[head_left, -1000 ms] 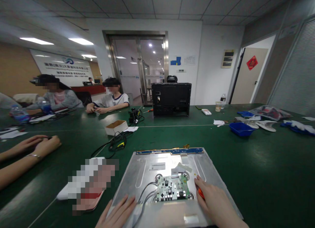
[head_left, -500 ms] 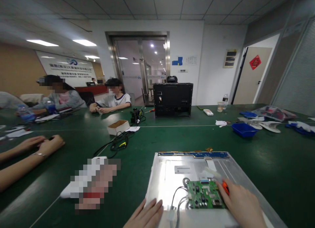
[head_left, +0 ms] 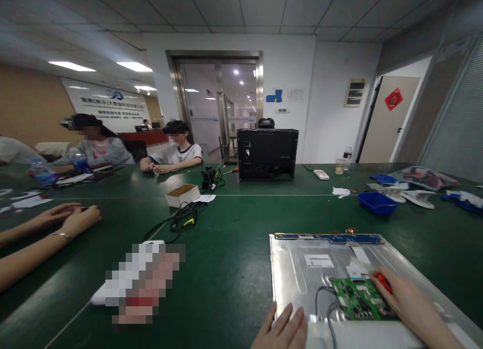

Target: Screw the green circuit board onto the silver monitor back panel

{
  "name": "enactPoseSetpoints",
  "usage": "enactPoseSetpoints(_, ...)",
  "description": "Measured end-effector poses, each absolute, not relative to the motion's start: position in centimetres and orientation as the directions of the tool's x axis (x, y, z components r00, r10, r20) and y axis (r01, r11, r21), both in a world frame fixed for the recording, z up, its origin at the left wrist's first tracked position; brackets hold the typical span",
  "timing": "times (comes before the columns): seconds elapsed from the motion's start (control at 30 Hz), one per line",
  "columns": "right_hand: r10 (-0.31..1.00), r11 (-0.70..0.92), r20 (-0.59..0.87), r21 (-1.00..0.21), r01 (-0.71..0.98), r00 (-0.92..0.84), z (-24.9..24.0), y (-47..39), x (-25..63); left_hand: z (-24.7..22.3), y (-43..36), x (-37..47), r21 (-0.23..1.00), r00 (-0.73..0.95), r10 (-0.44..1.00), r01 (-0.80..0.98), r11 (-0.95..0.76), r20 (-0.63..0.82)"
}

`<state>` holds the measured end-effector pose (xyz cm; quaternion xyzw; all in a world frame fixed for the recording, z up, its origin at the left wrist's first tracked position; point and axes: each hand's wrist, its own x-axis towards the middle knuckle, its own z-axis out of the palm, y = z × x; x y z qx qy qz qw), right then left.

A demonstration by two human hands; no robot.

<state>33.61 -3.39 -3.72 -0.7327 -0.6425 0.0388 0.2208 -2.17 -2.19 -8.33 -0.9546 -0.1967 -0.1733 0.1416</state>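
A silver metal panel [head_left: 302, 268], the back of a display, lies flat on the green table at the lower right. A small green circuit board [head_left: 358, 298] sits on it, with grey wires [head_left: 324, 301] running toward me. My left hand [head_left: 281, 331] rests flat with fingers spread on the panel's near left edge. My right hand [head_left: 409, 303] lies at the board's right side and grips an orange-handled tool [head_left: 385, 282], mostly hidden in the fingers. A blue strip [head_left: 328, 237] runs along the panel's far edge.
A black monitor [head_left: 267, 153] stands at the table's far middle. A cardboard box [head_left: 182, 194] and black cables [head_left: 183, 219] lie left of centre. A blue tray [head_left: 375, 202] sits far right. Another person's hands [head_left: 66, 217] rest at left; two people sit at the back left.
The view has swung left, so the panel and both my hands now appear further right in the picture. My hands keep their places on the panel and beside the board.
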Motion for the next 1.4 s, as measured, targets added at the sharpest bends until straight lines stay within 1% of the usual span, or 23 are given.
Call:
enactPoseSetpoints(0.1, 0.962, -0.062, 0.226, -0.369, 0.928, 0.154, -4.0, -3.3, 35.6, -8.9, -2.0, -0.3, -0.175, 0.866, 0.327, 0.414, -0.893, 0.378)
enactPoseSetpoints(0.2, 0.955, -0.109, 0.229, -0.310, 0.944, 0.186, -4.5, -2.8, 38.1, -9.7, -1.9, 2.0, -0.144, 0.855, 0.329, 0.413, -0.899, 0.400)
enactPoseSetpoints(0.33, 0.946, -0.139, 0.258, -0.227, 0.964, 0.197, -4.6, -1.7, 41.1, -10.4, -1.5, 5.0, -0.095, 0.869, 0.343, 0.399, -0.912, 0.356)
enactPoseSetpoints(0.4, 0.940, -0.127, 0.285, -0.221, 0.967, 0.188, -4.0, -1.5, 41.9, -10.4, -1.3, 6.3, -0.041, 0.867, 0.375, 0.410, -0.911, 0.329)
enactPoseSetpoints(0.5, 0.906, -0.127, 0.356, -0.284, 0.951, 0.227, -3.1, -2.2, 42.5, -10.0, -1.1, 8.0, 0.028, 0.865, 0.398, 0.409, -0.912, 0.305)
enactPoseSetpoints(0.57, 0.854, -0.146, 0.424, -0.362, 0.921, 0.302, -3.1, -3.2, 43.1, -9.5, -1.1, 9.1, 0.071, 0.873, 0.398, 0.395, -0.916, 0.281)
enactPoseSetpoints(0.6, 0.844, -0.150, 0.423, -0.406, 0.901, 0.331, -3.3, -3.7, 43.6, -9.3, -1.1, 9.6, 0.095, 0.875, 0.405, 0.394, -0.914, 0.267)
enactPoseSetpoints(0.63, 0.855, -0.145, 0.391, -0.450, 0.881, 0.340, -3.7, -4.2, 44.3, -9.0, -1.1, 10.0, 0.119, 0.877, 0.407, 0.390, -0.913, 0.254)
enactPoseSetpoints(0.7, 0.909, -0.131, 0.278, -0.518, 0.845, 0.311, -4.8, -5.0, 46.0, -8.3, -1.1, 10.7, 0.166, 0.871, 0.431, 0.401, -0.901, 0.236)
enactPoseSetpoints(0.73, 0.921, -0.135, 0.243, -0.531, 0.836, 0.303, -5.3, -5.2, 46.9, -8.0, -1.2, 11.0, 0.186, 0.868, 0.438, 0.402, -0.896, 0.232)
enactPoseSetpoints(0.9, 0.933, -0.171, 0.181, -0.540, 0.824, 0.313, -7.3, -5.5, 50.3, -6.7, -1.2, 11.2, 0.264, 0.878, 0.439, 0.385, -0.884, 0.191)
enactPoseSetpoints(1.07, 0.946, -0.163, 0.172, -0.482, 0.861, 0.275, -6.7, -5.2, 49.5, -6.2, -1.0, 10.7, 0.291, 0.884, 0.424, 0.360, -0.886, 0.196)
enactPoseSetpoints(1.17, 0.939, -0.216, 0.153, -0.438, 0.873, 0.309, -6.0, -5.2, 48.4, -6.1, -1.0, 10.7, 0.310, 0.883, 0.424, 0.354, -0.882, 0.199)
enactPoseSetpoints(1.27, 0.940, -0.221, 0.137, -0.453, 0.864, 0.312, -5.8, -5.1, 48.0, -6.0, -1.1, 10.8, 0.314, 0.886, 0.427, 0.360, -0.878, 0.179)
enactPoseSetpoints(1.4, 0.957, -0.142, 0.153, -0.498, 0.856, 0.248, -6.1, -5.0, 49.2, -5.5, -1.2, 10.7, 0.336, 0.893, 0.423, 0.355, -0.872, 0.153)
